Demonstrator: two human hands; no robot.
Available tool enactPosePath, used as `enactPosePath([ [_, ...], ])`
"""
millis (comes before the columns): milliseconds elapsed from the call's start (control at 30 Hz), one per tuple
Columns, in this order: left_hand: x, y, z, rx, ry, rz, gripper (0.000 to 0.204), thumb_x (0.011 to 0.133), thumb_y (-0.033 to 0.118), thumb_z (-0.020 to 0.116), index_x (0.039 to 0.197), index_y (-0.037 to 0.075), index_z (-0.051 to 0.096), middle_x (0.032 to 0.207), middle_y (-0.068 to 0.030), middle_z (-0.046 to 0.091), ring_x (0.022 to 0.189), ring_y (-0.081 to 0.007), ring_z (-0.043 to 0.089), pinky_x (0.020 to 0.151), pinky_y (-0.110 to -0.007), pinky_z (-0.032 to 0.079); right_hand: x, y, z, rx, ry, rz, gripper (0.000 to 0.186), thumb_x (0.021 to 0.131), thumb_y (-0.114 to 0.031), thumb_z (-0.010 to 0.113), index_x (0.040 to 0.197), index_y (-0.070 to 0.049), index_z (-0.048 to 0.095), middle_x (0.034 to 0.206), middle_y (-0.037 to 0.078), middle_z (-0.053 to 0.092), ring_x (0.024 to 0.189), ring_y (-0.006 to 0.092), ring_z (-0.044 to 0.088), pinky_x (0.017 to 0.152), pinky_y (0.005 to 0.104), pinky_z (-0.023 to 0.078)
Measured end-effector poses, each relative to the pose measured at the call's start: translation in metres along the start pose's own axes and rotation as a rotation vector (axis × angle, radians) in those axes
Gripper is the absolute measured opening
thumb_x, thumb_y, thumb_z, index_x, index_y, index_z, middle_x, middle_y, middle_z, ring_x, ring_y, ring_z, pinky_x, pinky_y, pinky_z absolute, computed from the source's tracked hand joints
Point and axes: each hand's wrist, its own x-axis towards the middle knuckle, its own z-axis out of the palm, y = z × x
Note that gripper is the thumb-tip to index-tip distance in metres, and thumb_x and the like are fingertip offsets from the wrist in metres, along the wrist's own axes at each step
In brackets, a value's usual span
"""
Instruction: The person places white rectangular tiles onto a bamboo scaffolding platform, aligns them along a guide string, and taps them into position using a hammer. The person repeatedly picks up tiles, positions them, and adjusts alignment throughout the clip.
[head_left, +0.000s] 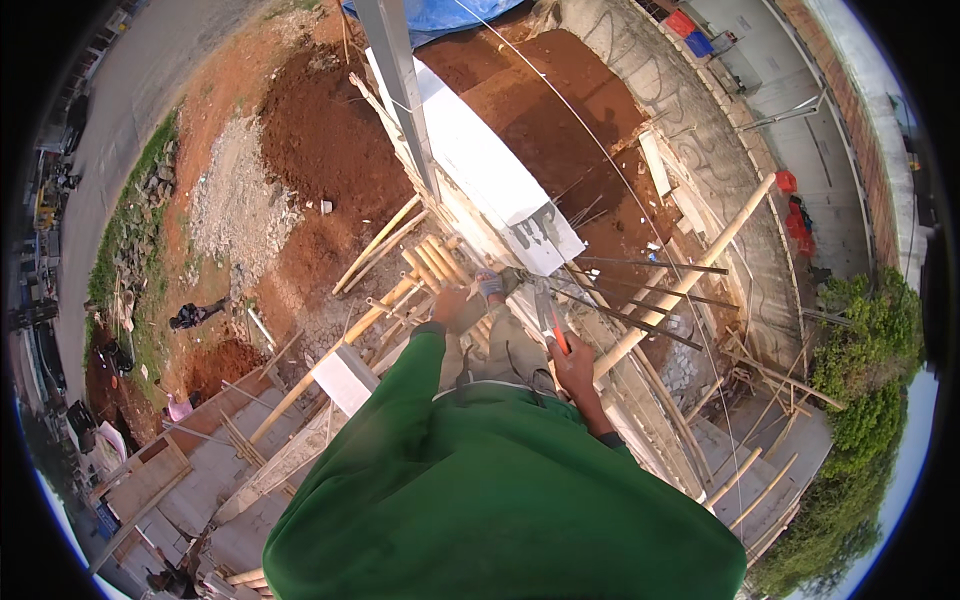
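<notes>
My right hand (574, 371) is closed round the orange handle of a trowel (545, 305). Its grey blade points away from me, toward the end of a row of white blocks (470, 130). Grey mortar (541, 226) is smeared on the nearest block's end. My left hand (452, 309) is low beside my leg, close to some bamboo poles; its fingers are too small and blurred to make out. One of my shoes (490, 285) shows just right of that hand, near the wall top.
Bamboo scaffold poles (690, 280) cross on both sides, and dark rods (640, 318) stick out at right. A loose white block (345, 380) lies at left. A grey metal post (400, 90) rises ahead beside a taut string (600, 150). Red soil (330, 130) lies far below.
</notes>
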Motion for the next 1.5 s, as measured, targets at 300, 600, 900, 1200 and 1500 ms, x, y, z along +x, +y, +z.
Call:
enactPosePath([
  [300, -0.083, -0.161, -0.051, 0.005, -0.547, -0.363, 0.035, 0.097, 0.029, 0.057, 0.116, 0.003, 0.07, 0.107, -0.0149, 0.074, 0.099, -0.0334, 0.073, 0.075, -0.047, 0.057, -0.175, 0.069, 0.026, -0.008, 0.23, 0.656, 0.032, 0.094, -0.031, 0.067, 0.095, 0.001, 0.063, 0.075, 0.025, 0.068, 0.076, 0.0446, 0.07, 0.071, 0.0539, 0.053],
  [600, 0.079, -0.123, -0.142, -0.068, -0.565, -0.416, 0.042, 0.085, 0.008, 0.065, 0.126, 0.002, 0.067, 0.109, -0.0137, 0.071, 0.089, -0.0231, 0.071, 0.079, -0.039, 0.053, -0.26, 0.044, 0.11, 0.156, 0.68, 1.151, 0.037, 0.102, -0.038, 0.056, 0.108, -0.001, 0.055, 0.086, 0.025, 0.066, 0.085, 0.0487, 0.065, 0.079, 0.0573, 0.049],
  [900, 0.058, 0.022, -0.112, -0.042, -0.457, -0.051, 0.047, 0.087, 0.003, 0.068, 0.131, -0.009, 0.059, 0.099, -0.0126, 0.068, 0.083, -0.0192, 0.07, 0.067, -0.03, 0.059, -0.282, 0.06, 0.221, 0.47, 1.229, 1.79, 0.034, 0.107, -0.031, 0.052, 0.118, 0.001, 0.048, 0.109, 0.025, 0.059, 0.105, 0.0429, 0.061, 0.091, 0.0501, 0.046],
  [1200, 0.027, 0.005, -0.093, 0.295, -0.6, -0.191, 0.038, 0.092, 0.013, 0.069, 0.128, 0.0, 0.066, 0.111, -0.0159, 0.074, 0.087, -0.0281, 0.076, 0.075, -0.038, 0.063, -0.328, 0.119, 0.266, 0.267, 0.647, 2.386, 0.031, 0.096, -0.018, 0.058, 0.113, 0.006, 0.052, 0.115, 0.023, 0.057, 0.107, 0.036, 0.063, 0.085, 0.0461, 0.056],
  [1500, -0.03, -0.06, -0.112, 0.548, -0.218, 0.182, 0.032, 0.084, 0.028, 0.069, 0.1, 0.0, 0.074, 0.094, -0.0275, 0.074, 0.091, -0.0452, 0.073, 0.08, -0.055, 0.057, -0.278, 0.14, 0.206, 0.249, 0.487, 1.415, 0.025, 0.092, -0.013, 0.057, 0.11, 0.005, 0.058, 0.111, 0.019, 0.061, 0.105, 0.0366, 0.062, 0.09, 0.046, 0.05],
])
